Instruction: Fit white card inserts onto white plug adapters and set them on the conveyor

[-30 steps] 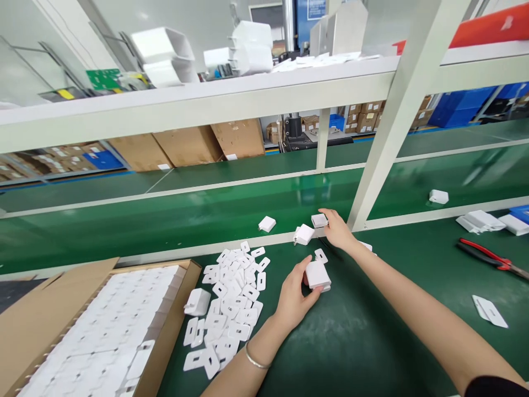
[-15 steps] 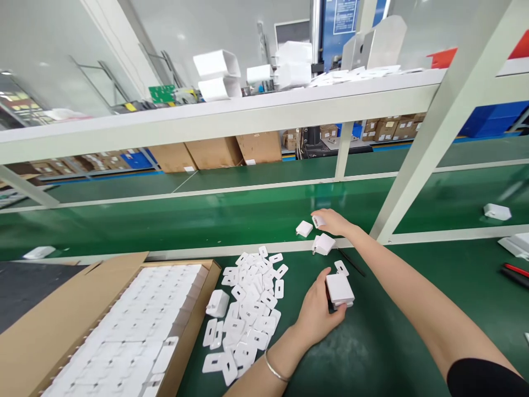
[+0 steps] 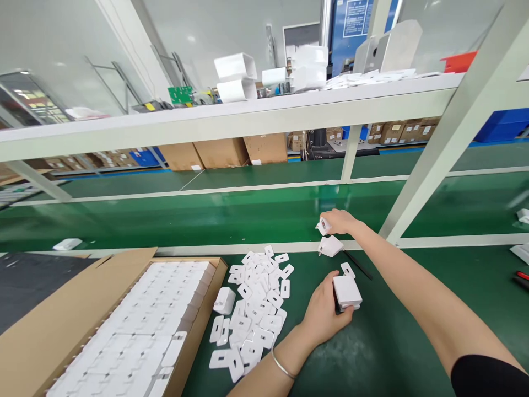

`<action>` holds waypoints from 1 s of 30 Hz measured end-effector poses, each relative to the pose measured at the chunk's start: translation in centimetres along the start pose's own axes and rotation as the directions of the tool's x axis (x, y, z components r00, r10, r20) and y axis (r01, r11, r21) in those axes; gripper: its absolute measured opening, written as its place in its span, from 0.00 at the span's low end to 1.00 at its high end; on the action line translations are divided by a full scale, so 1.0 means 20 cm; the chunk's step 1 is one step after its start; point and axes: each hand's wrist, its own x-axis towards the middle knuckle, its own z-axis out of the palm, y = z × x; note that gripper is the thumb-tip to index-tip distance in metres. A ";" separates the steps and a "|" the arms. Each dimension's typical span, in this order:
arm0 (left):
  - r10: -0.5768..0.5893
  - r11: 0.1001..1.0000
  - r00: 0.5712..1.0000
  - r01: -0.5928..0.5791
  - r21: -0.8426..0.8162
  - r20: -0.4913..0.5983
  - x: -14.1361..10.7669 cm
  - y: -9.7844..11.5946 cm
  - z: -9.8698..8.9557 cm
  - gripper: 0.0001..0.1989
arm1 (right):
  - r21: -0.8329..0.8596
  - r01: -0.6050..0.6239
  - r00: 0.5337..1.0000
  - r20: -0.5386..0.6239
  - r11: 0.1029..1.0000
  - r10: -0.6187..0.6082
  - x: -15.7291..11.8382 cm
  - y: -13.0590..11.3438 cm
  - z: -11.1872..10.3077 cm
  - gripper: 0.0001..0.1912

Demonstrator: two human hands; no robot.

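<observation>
My left hand (image 3: pixel 324 311) wraps around the side of a square white block (image 3: pixel 347 291), which looks like stacked pieces, on the green table. A small white plate with a slot (image 3: pixel 347 269) lies just behind that block. Farther back, my right hand (image 3: pixel 339 220) is over the green strip, its fingers closed on a white adapter (image 3: pixel 323 225). Another white adapter (image 3: pixel 330 246) rests on the pale rail below it, beside a black pen-like stick (image 3: pixel 359 265). Many white slotted plates (image 3: pixel 258 314) lie in a loose pile left of my left hand.
An open cardboard box (image 3: pixel 202 320) at the left holds rows of white pieces. Between it and the pile sits a white adapter (image 3: pixel 224 300). A pale post (image 3: pixel 430 138) slants up beside my right forearm, and a shelf (image 3: pixel 248 118) spans above.
My right hand has moved slightly toward the adapters on the rail. A white adapter formerly lying left of it now appears at its fingers. The camera view has shifted left.
</observation>
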 end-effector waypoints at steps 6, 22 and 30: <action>0.017 1.000 1.000 -0.017 -0.012 -0.006 0.00 0.00 0.00 0.38 | -0.003 0.083 0.996 0.031 0.997 -0.083 -0.22 -0.06 -0.18 0.20; 0.028 0.999 1.000 -0.028 -0.035 0.004 -0.01 0.00 -0.01 0.38 | 0.249 -0.022 0.999 0.038 0.968 0.013 -0.36 -0.15 -0.03 0.24; 0.032 0.999 0.999 -0.032 -0.019 0.007 -0.01 0.00 -0.01 0.38 | 0.396 -0.040 0.998 -0.029 0.918 0.057 -0.35 -0.13 0.06 0.29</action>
